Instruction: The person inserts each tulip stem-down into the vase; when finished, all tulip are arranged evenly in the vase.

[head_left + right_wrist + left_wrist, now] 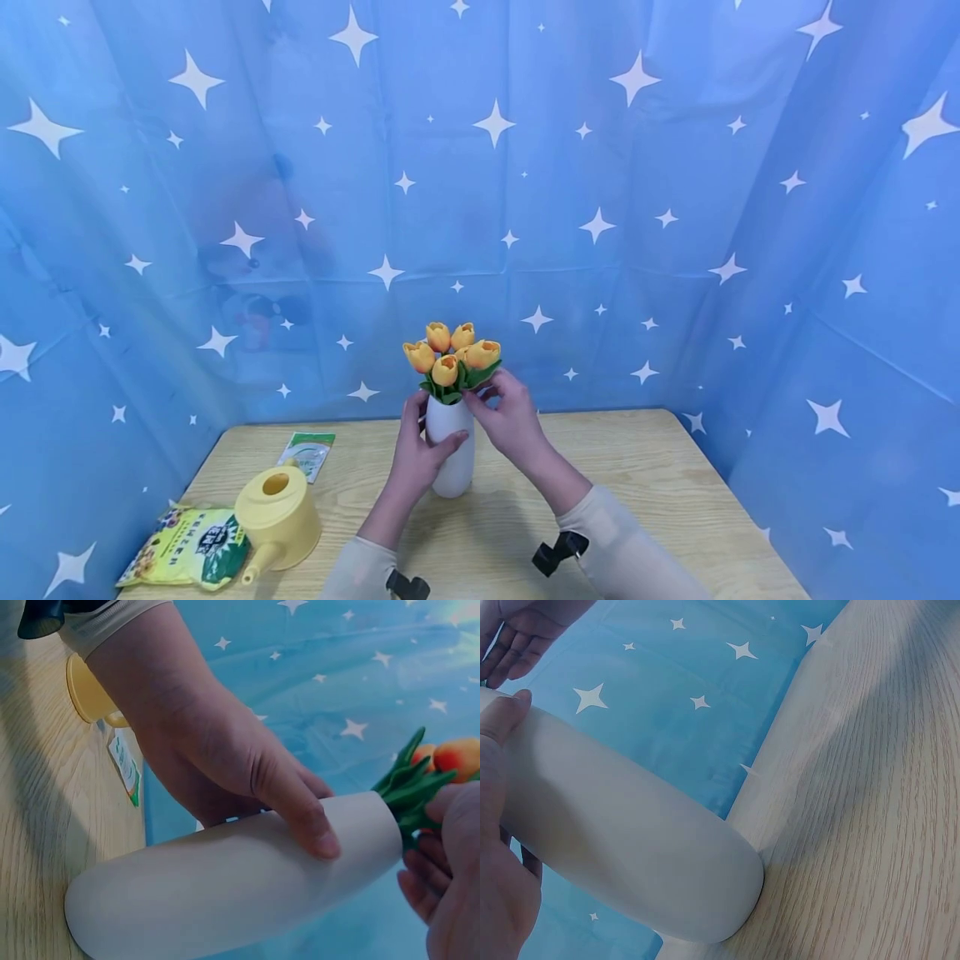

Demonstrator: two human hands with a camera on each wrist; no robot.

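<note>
A white vase (453, 450) stands upright on the table, holding several orange-yellow tulips (446, 371) with green leaves. My left hand (416, 454) grips the vase's upper part from the left, its thumb (311, 829) across the near side in the right wrist view. At the mouth of the vase, my right hand (510, 412) pinches the rightmost tulip (483, 354) low down, by its leaves and stem. The right wrist view has the right hand (457, 862) against the green leaves (412, 787); the exact contact is partly hidden. Only the smooth vase body (645, 832) and parts of both hands appear in the left wrist view.
On the table's left side are a yellow watering can (281, 517), a yellow and green bag (187, 546) beside it, and a small green and white packet (307, 454) behind. A blue star-patterned curtain (480, 208) hangs behind the wooden table (622, 475) and along both sides.
</note>
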